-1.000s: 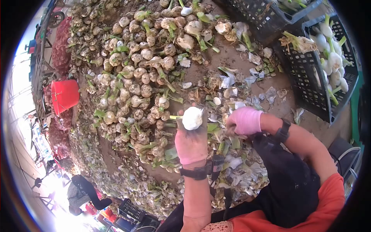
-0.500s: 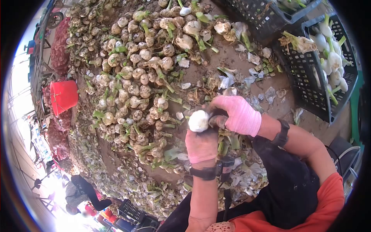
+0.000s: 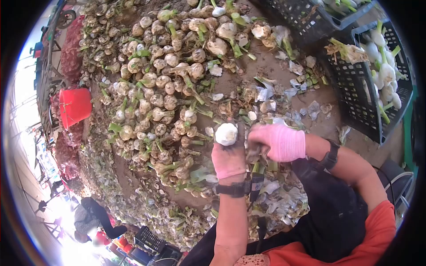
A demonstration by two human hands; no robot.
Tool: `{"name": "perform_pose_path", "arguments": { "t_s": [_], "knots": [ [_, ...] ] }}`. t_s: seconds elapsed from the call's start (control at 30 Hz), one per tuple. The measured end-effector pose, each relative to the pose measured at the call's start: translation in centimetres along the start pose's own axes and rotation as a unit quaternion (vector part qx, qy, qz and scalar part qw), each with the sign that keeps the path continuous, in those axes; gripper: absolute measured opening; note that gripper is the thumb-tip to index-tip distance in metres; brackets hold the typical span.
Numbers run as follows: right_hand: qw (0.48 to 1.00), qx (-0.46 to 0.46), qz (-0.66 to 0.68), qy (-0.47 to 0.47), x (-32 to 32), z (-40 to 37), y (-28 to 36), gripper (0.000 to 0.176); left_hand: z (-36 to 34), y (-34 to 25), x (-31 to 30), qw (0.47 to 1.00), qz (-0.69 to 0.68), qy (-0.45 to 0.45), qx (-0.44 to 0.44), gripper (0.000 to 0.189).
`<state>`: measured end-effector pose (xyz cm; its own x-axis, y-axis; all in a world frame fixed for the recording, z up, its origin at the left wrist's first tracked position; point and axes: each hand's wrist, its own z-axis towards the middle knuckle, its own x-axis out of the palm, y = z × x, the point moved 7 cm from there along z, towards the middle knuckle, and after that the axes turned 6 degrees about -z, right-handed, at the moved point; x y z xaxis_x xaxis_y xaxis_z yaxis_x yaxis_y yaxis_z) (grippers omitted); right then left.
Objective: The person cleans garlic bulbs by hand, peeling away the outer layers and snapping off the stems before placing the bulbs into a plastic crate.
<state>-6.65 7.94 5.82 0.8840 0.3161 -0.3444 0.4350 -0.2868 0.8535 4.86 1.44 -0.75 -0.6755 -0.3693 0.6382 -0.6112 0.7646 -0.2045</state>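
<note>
A clean white garlic bulb point(image 3: 226, 134) rests in my left hand point(image 3: 229, 160), which wears a pink glove with dark, dirty fingers and is closed around it. Just to the right is my right hand point(image 3: 280, 142), gloved the same way, apart from the bulb. Its fingers are curled in, and whatever they may hold is hidden. Beneath both hands lie papery garlic skins point(image 3: 277, 195) and cut green stalks. Left of them spreads a big heap of unpeeled garlic bulbs point(image 3: 155, 102), soiled and with short stems.
A black crate point(image 3: 355, 84) holding white, trimmed garlic stands at the right, beside another crate point(image 3: 306, 22) at the top. A red bucket point(image 3: 75, 106) and red mesh sacks point(image 3: 71, 53) line the left side. Another person point(image 3: 93, 219) is at the lower left.
My right hand has drawn away from the garlic bulb to the right, leaving a gap. My left hand still holds the bulb, with more of its top showing.
</note>
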Motion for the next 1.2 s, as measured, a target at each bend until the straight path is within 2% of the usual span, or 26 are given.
{"name": "perform_pose_path", "arguments": {
  "t_s": [0.03,0.07,0.13,0.17,0.2,0.23,0.27,0.3,0.33,0.37,0.43,0.47,0.5,0.53,0.6,0.63,0.7,0.77,0.83,0.9,0.97,1.0,1.03,1.1,1.13,1.2],
  "knots": [
    [0.988,0.045,-0.142,-0.035,-0.7,-0.1,-0.8,0.029,0.3,-0.4,-0.1,1.0,0.008,0.022,0.019,0.029],
    [0.988,0.041,-0.144,-0.035,-1.0,-0.3,-0.7,0.029,0.6,-0.5,0.1,0.999,-0.015,0.042,0.004,0.029],
    [0.981,0.133,-0.094,-0.106,-2.4,-1.0,-1.3,0.048,0.2,-0.8,0.3,0.996,0.024,0.085,0.027,0.029],
    [0.982,0.127,-0.095,-0.105,-2.3,-0.8,-1.2,0.048,-0.5,-0.6,1.5,0.989,0.064,0.127,0.043,0.03],
    [0.989,0.104,-0.025,-0.103,-2.0,-0.4,-1.1,0.056,-1.4,-0.4,2.8,0.979,0.128,0.136,0.084,0.031],
    [0.991,0.08,0.044,-0.101,-1.6,0.0,-1.1,0.065,-2.4,-0.1,3.9,0.964,0.217,0.102,0.117,0.031],
    [0.97,0.076,0.206,-0.101,-0.4,0.5,-2.0,0.066,-3.2,0.2,4.9,0.939,0.303,0.116,0.112,0.03],
    [0.958,-0.024,0.222,-0.181,-1.3,1.4,-1.7,0.063,-3.8,0.5,5.4,0.907,0.386,0.128,0.105,0.031],
    [0.94,0.031,0.308,-0.142,-0.6,1.3,-3.6,0.058,-4.0,0.2,6.1,0.888,0.411,0.154,0.14,0.034],
    [0.911,0.085,0.39,-0.1,-0.9,1.0,-3.7,0.053,-4.2,-1.0,7.0,0.879,0.442,0.122,0.131,0.038],
    [0.9,0.138,0.383,-0.156,-3.3,0.6,-4.5,0.049,-2.5,-5.2,7.0,0.807,0.515,0.112,0.267,0.043],
    [0.892,0.043,0.393,-0.218,-5.6,0.6,-4.7,0.044,-1.5,-7.4,6.6,0.787,0.55,0.054,0.276,0.046],
    [0.724,-0.036,0.659,-0.198,-8.6,0.0,-3.7,0.04,-0.7,-9.4,6.2,0.762,0.583,-0.004,0.283,0.05],
    [0.714,-0.068,0.615,-0.327,-12.7,-1.8,-2.2,0.041,0.7,-10.8,5.6,0.761,0.584,-0.005,0.282,0.05],
    [0.648,-0.357,0.631,-0.234,-19.1,-3.8,-2.8,0.048,3.3,-12.8,5.1,0.482,0.812,-0.067,0.322,0.059],
    [0.649,-0.359,0.629,-0.234,-19.1,-3.7,-2.5,0.048,4.2,-13.0,5.1,0.483,0.811,-0.065,0.324,0.059],
    [0.707,-0.271,0.595,-0.27,-17.5,-3.0,-2.4,0.038,6.0,-12.3,5.1,0.283,0.909,-0.078,0.296,0.063],
    [0.754,-0.173,0.555,-0.305,-15.0,-2.5,-3.0,0.03,7.4,-12.3,4.9,0.292,0.898,-0.057,0.324,0.061],
    [0.882,-0.021,0.384,-0.272,-10.7,-1.5,-3.3,0.03,8.6,-12.7,4.4,0.355,0.894,-0.09,0.256,0.057],
    [0.893,0.043,0.387,-0.225,-6.9,-0.4,-4.0,0.03,7.5,-12.0,5.4,0.358,0.891,-0.082,0.266,0.054],
    [0.906,0.066,0.362,-0.21,-4.3,0.8,-5.2,0.031,4.7,-10.4,6.2,0.424,0.862,-0.059,0.271,0.056],
    [0.925,0.062,0.315,-0.203,-3.9,1.2,-5.1,0.032,3.3,-9.4,6.6,0.474,0.835,-0.042,0.278,0.061],
    [0.924,0.063,0.325,-0.192,-2.6,2.0,-5.9,0.036,2.0,-8.1,6.6,0.555,0.786,-0.014,0.271,0.056],
    [0.904,0.009,0.375,-0.207,-1.5,3.1,-5.6,0.043,1.4,-5.2,4.0,0.814,0.556,0.044,0.161,0.053],
    [0.884,-0.054,0.41,-0.217,-1.2,3.4,-5.1,0.048,0.0,-4.3,4.8,0.754,0.606,0.083,0.239,0.052],
    [0.88,-0.035,0.417,-0.224,-1.3,3.3,-3.9,0.049,-2.5,-2.8,5.7,0.632,0.668,0.144,0.366,0.056]
  ]
}}
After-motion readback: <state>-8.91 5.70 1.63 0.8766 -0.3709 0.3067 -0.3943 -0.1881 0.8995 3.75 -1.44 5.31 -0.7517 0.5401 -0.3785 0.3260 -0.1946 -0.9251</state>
